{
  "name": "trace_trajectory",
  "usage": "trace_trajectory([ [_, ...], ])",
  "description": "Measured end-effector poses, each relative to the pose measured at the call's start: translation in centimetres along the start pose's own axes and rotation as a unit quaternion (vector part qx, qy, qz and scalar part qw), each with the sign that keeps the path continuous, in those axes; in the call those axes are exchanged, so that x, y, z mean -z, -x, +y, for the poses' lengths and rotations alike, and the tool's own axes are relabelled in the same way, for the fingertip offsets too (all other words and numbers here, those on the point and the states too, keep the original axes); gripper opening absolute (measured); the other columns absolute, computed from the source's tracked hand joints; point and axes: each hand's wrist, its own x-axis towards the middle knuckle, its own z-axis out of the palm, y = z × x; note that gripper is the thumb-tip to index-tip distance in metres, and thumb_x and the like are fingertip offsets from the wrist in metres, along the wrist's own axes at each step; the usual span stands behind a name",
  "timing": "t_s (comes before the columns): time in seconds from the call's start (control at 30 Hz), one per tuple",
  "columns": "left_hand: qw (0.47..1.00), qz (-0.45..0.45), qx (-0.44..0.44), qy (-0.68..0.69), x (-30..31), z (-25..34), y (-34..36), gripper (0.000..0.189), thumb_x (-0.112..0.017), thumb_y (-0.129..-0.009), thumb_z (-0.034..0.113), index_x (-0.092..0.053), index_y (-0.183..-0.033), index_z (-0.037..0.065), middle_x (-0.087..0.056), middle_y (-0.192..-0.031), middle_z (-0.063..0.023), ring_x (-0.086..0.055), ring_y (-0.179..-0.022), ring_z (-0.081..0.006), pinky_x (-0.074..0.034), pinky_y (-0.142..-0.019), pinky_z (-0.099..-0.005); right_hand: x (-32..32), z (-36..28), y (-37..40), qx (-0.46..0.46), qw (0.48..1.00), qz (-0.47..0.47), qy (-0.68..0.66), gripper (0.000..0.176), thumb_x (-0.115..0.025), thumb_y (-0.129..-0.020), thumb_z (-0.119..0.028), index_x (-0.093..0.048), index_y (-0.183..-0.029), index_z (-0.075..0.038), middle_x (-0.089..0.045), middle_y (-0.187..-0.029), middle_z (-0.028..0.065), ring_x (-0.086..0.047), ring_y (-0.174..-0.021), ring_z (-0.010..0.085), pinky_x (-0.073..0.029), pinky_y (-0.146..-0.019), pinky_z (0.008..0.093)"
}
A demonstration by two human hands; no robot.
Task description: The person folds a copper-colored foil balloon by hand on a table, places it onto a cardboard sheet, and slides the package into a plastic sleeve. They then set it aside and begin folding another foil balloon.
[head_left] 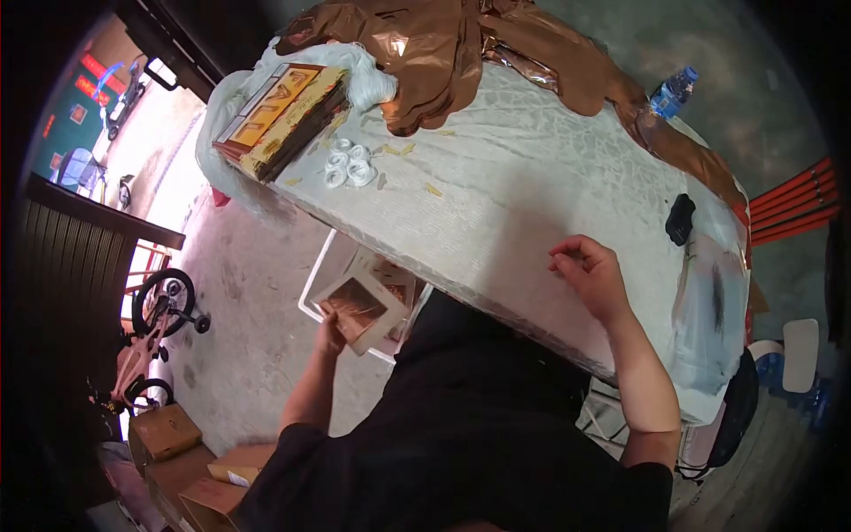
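My left hand (331, 330) grips the lower left edge of a flat white-bordered packet (359, 310) with a brown, shiny middle. The packet is over a white box (319, 275) beside the table, with more printed packets inside it. Above the white-covered table (496, 204), my right hand (585, 263) has its fingers curled, thumb and fingertips near each other, and whether anything small is between them is hidden. White rings of string (348, 165) lie at the table's left, near a stack of printed yellow packs (285, 115).
Brown foil sheets (434, 62) cover the table's far edge, with a water bottle (674, 92) beside them. A black object (681, 220) and clear plastic bags (709, 310) lie at the right. Cardboard boxes (167, 432) and a small bicycle (151, 341) stand at the left.
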Motion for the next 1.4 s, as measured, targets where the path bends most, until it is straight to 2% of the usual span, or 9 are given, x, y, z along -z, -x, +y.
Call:
trace_trajectory([
  [0.37, 0.938, 0.261, 0.073, -0.214, -6.7, -3.2, -11.0, 0.036, -0.065, -0.083, 0.037, -0.060, -0.110, 0.015, -0.059, -0.089, -0.0023, -0.058, -0.088, -0.0175, -0.042, -0.084, -0.0470, -0.1, 0.3, -0.2, -0.009, 1.000, 0.014, -0.008, 0.011, -0.057, -0.090, 0.000, -0.062, -0.099, -0.002, -0.063, -0.089, 0.0027, -0.062, -0.082, 0.0102, -0.052, -0.077, 0.0258],
  [0.47, 0.933, 0.132, 0.088, -0.324, -8.9, -3.1, -8.3, 0.056, -0.061, -0.086, 0.040, -0.047, -0.132, 0.012, -0.053, -0.127, -0.0102, -0.052, -0.117, -0.0237, -0.040, -0.094, -0.0507, -0.4, 0.2, 0.1, -0.011, 1.000, 0.025, -0.009, 0.010, -0.058, -0.090, -0.001, -0.062, -0.099, -0.002, -0.062, -0.087, 0.0017, -0.061, -0.080, 0.0095, -0.051, -0.075, 0.0252],
  [0.53, 0.913, -0.024, 0.077, -0.400, -10.2, -2.5, -6.5, 0.027, -0.065, -0.083, 0.030, -0.065, -0.103, 0.012, -0.065, -0.086, -0.0034, -0.061, -0.083, -0.0146, -0.046, -0.076, -0.0333, -0.2, 0.1, 0.0, -0.007, 0.999, 0.033, -0.005, 0.009, -0.059, -0.089, -0.001, -0.061, -0.098, -0.002, -0.062, -0.086, 0.0006, -0.061, -0.079, 0.0091, -0.051, -0.073, 0.0248],
  [0.7, 0.685, -0.307, 0.017, -0.661, -23.0, 6.5, 3.3, 0.024, -0.060, -0.091, 0.018, -0.065, -0.105, -0.001, -0.068, -0.097, -0.0070, -0.062, -0.091, -0.0147, -0.049, -0.083, -0.0280, 0.5, -0.1, -0.8, 0.199, 0.925, 0.038, 0.321, 0.022, -0.066, -0.079, -0.010, -0.061, -0.099, -0.002, -0.058, -0.097, 0.0095, -0.059, -0.084, 0.0244, -0.047, -0.072, 0.0323],
  [0.83, 0.693, -0.436, 0.105, -0.565, -34.9, 15.5, 10.7, 0.018, -0.057, -0.093, 0.012, -0.066, -0.100, -0.001, -0.067, -0.089, -0.0036, -0.061, -0.075, -0.0079, -0.050, -0.068, -0.0231, 0.7, 0.4, -2.8, 0.298, 0.863, 0.051, 0.405, 0.029, -0.065, -0.075, -0.008, -0.059, -0.103, -0.004, -0.055, -0.110, 0.0117, -0.051, -0.105, 0.0321, -0.043, -0.086, 0.0416],
  [0.9, 0.694, -0.466, -0.031, -0.548, -38.0, 17.4, 10.0, 0.017, -0.057, -0.093, 0.013, -0.066, -0.098, 0.000, -0.066, -0.082, -0.0020, -0.060, -0.069, -0.0082, -0.049, -0.061, -0.0229, 0.3, 0.9, -4.6, 0.309, 0.857, 0.058, 0.409, 0.029, -0.065, -0.076, -0.009, -0.059, -0.104, -0.004, -0.055, -0.111, 0.0114, -0.051, -0.106, 0.0315, -0.042, -0.088, 0.0417],
  [1.03, 0.493, -0.189, -0.453, -0.718, -45.1, 16.9, 4.8, 0.020, -0.064, -0.082, 0.015, -0.067, -0.096, 0.000, -0.065, -0.095, -0.0154, -0.063, -0.079, -0.0288, -0.050, -0.071, -0.0358, -1.2, 1.7, -8.0, 0.336, 0.849, 0.085, 0.400, 0.030, -0.064, -0.076, -0.011, -0.059, -0.106, -0.005, -0.055, -0.113, 0.0113, -0.052, -0.106, 0.0307, -0.040, -0.089, 0.0414],
  [1.13, 0.382, -0.156, -0.554, -0.723, -46.5, 16.6, -3.2, 0.023, -0.065, -0.081, 0.020, -0.068, -0.096, 0.002, -0.063, -0.096, -0.0170, -0.062, -0.083, -0.0329, -0.051, -0.075, -0.0390, -2.0, 1.5, -9.8, 0.351, 0.850, 0.094, 0.382, 0.032, -0.065, -0.076, -0.011, -0.060, -0.107, -0.005, -0.055, -0.114, 0.0114, -0.051, -0.107, 0.0305, -0.040, -0.089, 0.0412],
  [1.4, 0.311, -0.085, -0.514, -0.795, -48.5, 14.9, -7.4, 0.017, -0.062, -0.078, 0.015, -0.067, -0.088, 0.002, -0.064, -0.090, -0.0173, -0.061, -0.088, -0.0347, -0.051, -0.077, -0.0427, -3.1, 1.4, -15.7, 0.365, 0.838, 0.124, 0.387, 0.029, -0.067, -0.075, -0.014, -0.060, -0.103, -0.008, -0.056, -0.108, 0.0068, -0.051, -0.107, 0.0261, -0.039, -0.090, 0.0396],
])
